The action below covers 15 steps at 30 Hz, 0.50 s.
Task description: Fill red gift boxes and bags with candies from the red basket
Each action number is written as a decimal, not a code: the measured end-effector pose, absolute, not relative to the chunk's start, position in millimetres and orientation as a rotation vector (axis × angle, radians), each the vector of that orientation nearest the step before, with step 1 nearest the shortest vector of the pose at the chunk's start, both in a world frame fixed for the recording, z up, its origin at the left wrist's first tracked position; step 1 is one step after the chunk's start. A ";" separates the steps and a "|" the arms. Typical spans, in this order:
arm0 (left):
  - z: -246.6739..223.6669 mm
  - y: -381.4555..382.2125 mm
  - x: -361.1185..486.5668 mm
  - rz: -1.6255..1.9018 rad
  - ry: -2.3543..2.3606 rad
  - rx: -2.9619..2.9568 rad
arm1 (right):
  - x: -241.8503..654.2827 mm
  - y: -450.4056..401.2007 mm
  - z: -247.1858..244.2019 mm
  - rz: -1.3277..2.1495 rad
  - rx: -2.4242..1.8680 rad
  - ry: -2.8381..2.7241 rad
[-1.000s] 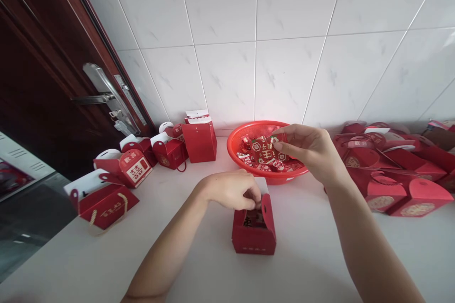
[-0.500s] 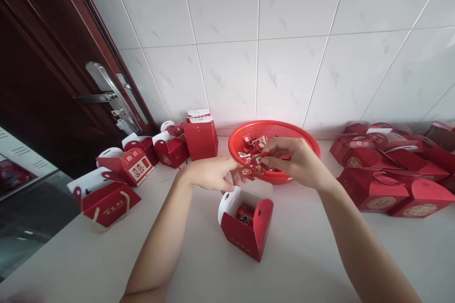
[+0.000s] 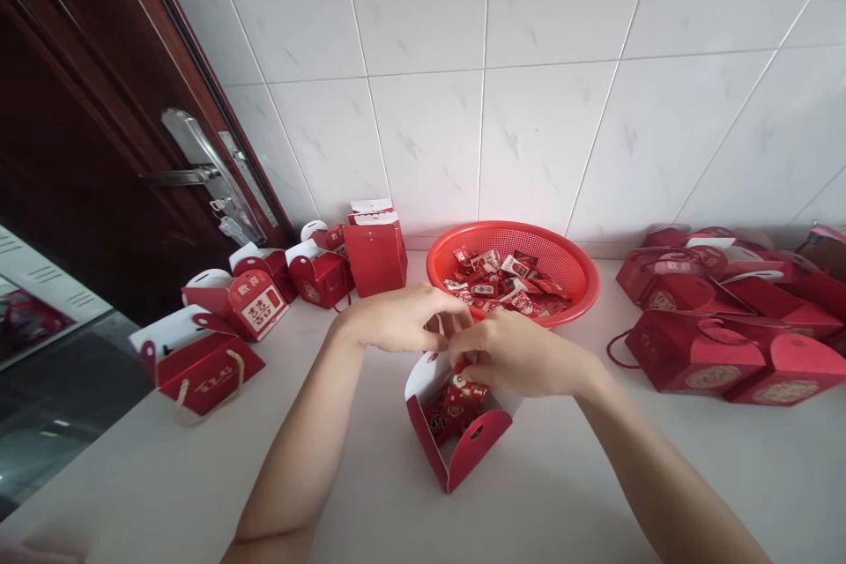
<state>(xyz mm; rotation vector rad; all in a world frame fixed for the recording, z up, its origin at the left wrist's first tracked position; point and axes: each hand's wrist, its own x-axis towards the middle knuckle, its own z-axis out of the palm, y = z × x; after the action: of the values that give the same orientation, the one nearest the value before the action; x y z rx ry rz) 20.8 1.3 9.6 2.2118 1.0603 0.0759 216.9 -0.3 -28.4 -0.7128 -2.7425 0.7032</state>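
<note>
A small red gift box with white insides sits on the table, its flaps up and its top gaping. Inside it lie red wrapped sweets, partly hidden. My right hand pinches a red patterned packet within the box mouth. Over the box's back flap is my left hand, its fingers curled and partly covered by the right hand; what they grip is hidden. Just behind both hands stands a red plastic basket holding many wrapped sweets.
Several open red boxes line the left, with a rope-handled one near the table's left edge. More red boxes are grouped at the right. A tiled wall rises behind; a dark door is at left.
My right hand has moved from over the basket down to the box, carrying the packet into its mouth. The box has turned slightly. The basket's sweets are now uncovered.
</note>
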 end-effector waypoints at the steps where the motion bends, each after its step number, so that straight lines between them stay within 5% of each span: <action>1: 9.3 1.3 21.1 0.072 1.061 2.218 | 214.0 -1.8 -30.1 0.686 -0.694 -2.767; 15: 9.3 0.5 20.3 0.134 1.101 2.240 | 218.7 -5.6 -27.8 0.642 -0.794 -2.807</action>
<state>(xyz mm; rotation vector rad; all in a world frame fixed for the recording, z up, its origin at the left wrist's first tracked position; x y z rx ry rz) 20.3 0.5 9.3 2.2397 1.1006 0.1337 218.7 -5.6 -27.8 -0.7938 -2.8073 0.6416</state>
